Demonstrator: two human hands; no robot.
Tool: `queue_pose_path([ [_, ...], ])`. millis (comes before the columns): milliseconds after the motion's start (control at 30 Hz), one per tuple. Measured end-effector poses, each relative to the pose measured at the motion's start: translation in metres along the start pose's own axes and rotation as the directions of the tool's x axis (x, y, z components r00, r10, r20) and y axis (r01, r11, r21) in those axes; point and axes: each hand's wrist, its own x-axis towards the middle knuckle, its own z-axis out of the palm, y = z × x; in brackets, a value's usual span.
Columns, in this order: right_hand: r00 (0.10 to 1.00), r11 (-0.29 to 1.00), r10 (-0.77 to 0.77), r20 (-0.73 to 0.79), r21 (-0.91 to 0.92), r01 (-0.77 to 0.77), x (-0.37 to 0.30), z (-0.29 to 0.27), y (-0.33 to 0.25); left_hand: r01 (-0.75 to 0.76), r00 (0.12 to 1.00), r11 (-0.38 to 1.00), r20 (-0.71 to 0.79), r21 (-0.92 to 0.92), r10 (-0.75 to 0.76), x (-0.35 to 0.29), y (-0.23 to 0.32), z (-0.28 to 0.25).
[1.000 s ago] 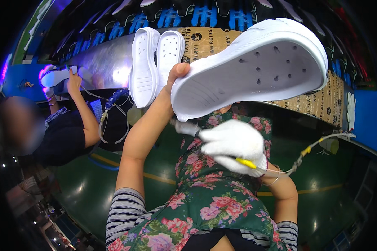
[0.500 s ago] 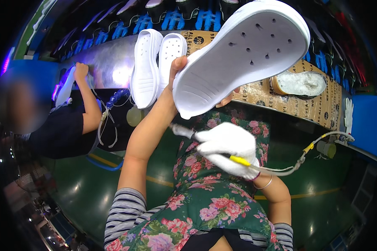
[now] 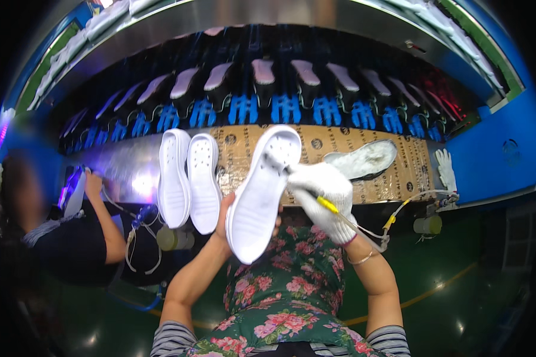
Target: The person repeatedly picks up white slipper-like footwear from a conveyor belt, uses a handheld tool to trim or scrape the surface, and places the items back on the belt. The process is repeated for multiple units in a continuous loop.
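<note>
1 white sole (image 3: 250, 217) has swung holed end up, just right of 2 others (image 3: 174, 181). The gloved right hand (image 3: 324, 193) is closed round a brush; the bare left hand (image 3: 224, 215) wraps the sole's sides from beneath. The brush (image 3: 274, 160), clear of it 0.5 s ago, now overlaps its holes: brushing appears under way.

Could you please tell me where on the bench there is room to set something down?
The metal bench is bare between the co-worker's hand and the paired white soles; the cardboard between the grey-white shoe piece and the loose glove. The middle is crowded: the left hand holds a third sole, the gloved right hand a tool.
</note>
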Motion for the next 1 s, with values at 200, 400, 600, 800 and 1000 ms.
queue_pose_path([
  [200,0.991,0.972,-0.108,0.077,0.216,0.089,0.001,-0.004,-0.022,-0.053,0.998,0.99,-0.038,0.131,0.058,-0.011,0.007,-0.001],
  [400,0.864,0.485,0.498,-0.069,0.849,-0.211,-0.049,-0.056,-0.028,-0.102,0.892,0.959,0.452,0.265,-0.03,0.013,0.053,0.082],
  [600,0.636,0.254,0.771,0.024,0.905,-0.341,-0.07,-0.052,-0.018,-0.263,0.596,0.95,0.803,0.167,0.024,0.137,0.099,0.222],
  [800,0.656,0.346,0.752,0.063,0.81,-0.473,-0.08,-0.033,-0.009,-0.253,0.955,0.955,0.198,0.154,0.221,0.212,0.102,0.3],
  [1000,0.573,0.225,0.815,0.086,0.865,-0.449,-0.1,-0.037,0.004,-0.19,0.097,-0.807,0.829,0.559,0.551,0.26,0.151,0.29],
])
